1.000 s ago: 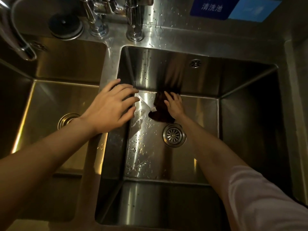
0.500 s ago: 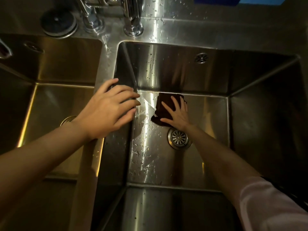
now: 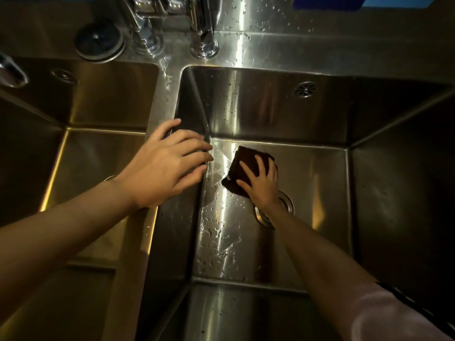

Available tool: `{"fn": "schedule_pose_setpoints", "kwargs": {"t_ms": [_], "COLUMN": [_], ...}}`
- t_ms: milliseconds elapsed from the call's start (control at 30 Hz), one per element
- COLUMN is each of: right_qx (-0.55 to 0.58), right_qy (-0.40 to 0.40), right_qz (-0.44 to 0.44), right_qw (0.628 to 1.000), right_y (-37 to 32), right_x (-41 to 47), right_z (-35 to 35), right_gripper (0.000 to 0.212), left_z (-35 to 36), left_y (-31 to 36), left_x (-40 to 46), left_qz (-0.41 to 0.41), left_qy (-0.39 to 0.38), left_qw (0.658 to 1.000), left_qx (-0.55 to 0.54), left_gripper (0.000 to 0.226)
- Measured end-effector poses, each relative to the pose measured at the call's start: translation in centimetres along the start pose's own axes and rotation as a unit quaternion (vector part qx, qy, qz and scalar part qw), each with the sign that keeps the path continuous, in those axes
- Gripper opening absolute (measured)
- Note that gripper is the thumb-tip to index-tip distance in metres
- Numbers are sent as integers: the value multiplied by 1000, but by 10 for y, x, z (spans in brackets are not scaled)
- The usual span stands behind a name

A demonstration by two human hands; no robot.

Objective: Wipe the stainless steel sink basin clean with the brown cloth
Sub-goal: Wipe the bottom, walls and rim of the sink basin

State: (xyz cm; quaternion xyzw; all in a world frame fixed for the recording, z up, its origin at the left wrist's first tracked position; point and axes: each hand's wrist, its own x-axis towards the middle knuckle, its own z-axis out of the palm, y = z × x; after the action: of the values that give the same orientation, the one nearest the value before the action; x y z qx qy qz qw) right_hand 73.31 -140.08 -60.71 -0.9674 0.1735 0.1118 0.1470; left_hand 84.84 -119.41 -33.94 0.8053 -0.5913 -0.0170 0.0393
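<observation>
The right-hand stainless steel basin (image 3: pixel 320 193) has a wet floor with water drops on its left part. A folded brown cloth (image 3: pixel 243 159) lies flat on that floor near the back wall. My right hand (image 3: pixel 261 183) presses down on the cloth with fingers spread, just above the round drain (image 3: pixel 285 205), which my wrist partly hides. My left hand (image 3: pixel 165 168) rests on the divider (image 3: pixel 170 99) between the two basins, fingers curled over its edge and holding nothing else.
A second basin (image 3: pixel 81 168) lies to the left. Two chrome tap bases (image 3: pixel 203 45) and a round black plug (image 3: pixel 99 43) stand on the back ledge. An overflow hole (image 3: pixel 305 89) sits in the right basin's back wall. A blue sign (image 3: pixel 327 3) is at the top.
My right hand has slid the cloth slightly right and toward me over the basin floor, fingers now spread wider. The left hand stays on the divider. The camera has leaned closer.
</observation>
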Motion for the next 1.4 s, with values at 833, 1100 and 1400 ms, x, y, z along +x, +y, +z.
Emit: {"fn": "schedule_pose_setpoints", "kwargs": {"t_ms": [833, 1100, 1400], "right_qx": [32, 34, 63], "right_qy": [10, -16, 54], "right_qz": [-49, -139, -74], "right_qw": [998, 990, 994], "right_y": [-28, -30, -45], "right_x": [21, 56, 6], "right_z": [8, -5, 21], "right_gripper": [52, 48, 41], "left_z": [0, -2, -4], "left_y": [-1, 0, 1], "left_x": [0, 0, 2], "left_qz": [-7, -14, -19], "left_qy": [-7, -1, -15], "left_qw": [1000, 1000, 1000], "left_qx": [-6, -3, -1], "left_gripper": [33, 36, 37]}}
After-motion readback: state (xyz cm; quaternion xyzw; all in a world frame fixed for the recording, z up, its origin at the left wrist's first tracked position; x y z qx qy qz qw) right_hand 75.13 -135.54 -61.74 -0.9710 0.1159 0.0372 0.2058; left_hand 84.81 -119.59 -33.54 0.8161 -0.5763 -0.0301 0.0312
